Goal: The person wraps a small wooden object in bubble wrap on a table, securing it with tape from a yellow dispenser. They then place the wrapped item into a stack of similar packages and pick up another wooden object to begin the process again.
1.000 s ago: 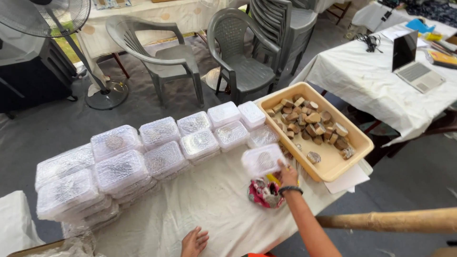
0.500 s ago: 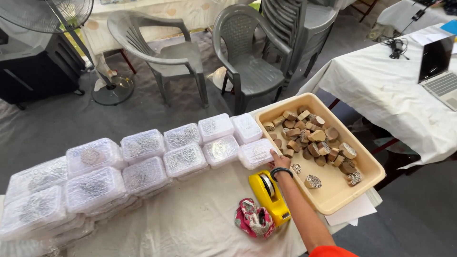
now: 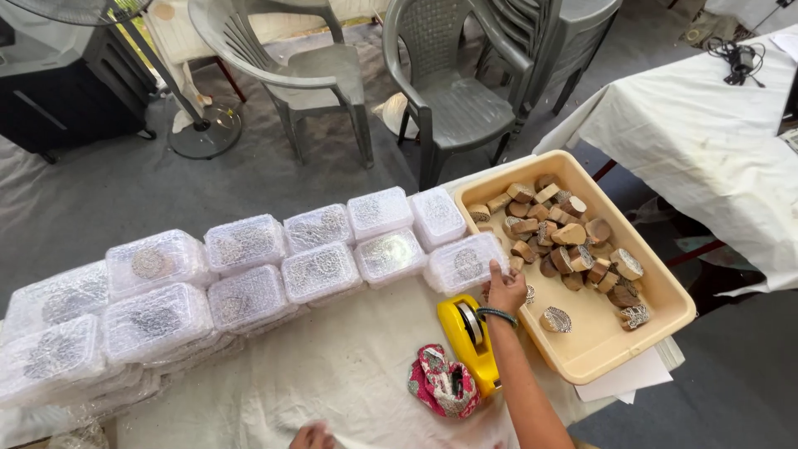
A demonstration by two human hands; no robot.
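Observation:
My right hand (image 3: 504,287) is stretched out over a white-clothed table (image 3: 332,374), its fingers on a clear plastic box (image 3: 462,263) wrapped in film that sits at the right end of the front row. Two rows of the same wrapped boxes (image 3: 249,274) run to the left, some stacked. Just right of the hand is a beige tray (image 3: 665,293) with several wooden blocks (image 3: 553,233). By my wrist lie a yellow tape dispenser (image 3: 470,341) and a pink patterned pouch (image 3: 440,384). My left hand (image 3: 312,435) rests on the cloth at the bottom edge, mostly cut off.
Beyond the table stand two grey plastic chairs (image 3: 320,71) (image 3: 453,104), a stack of chairs (image 3: 565,33), a fan's round base (image 3: 204,137) and a black cabinet (image 3: 66,83). Another white-clothed table (image 3: 715,141) stands at the right. White paper (image 3: 628,378) sticks out under the tray.
My right hand carried the wrapped box forward from above the pouch and set it down at the right end of the front row. The view has moved closer to the table.

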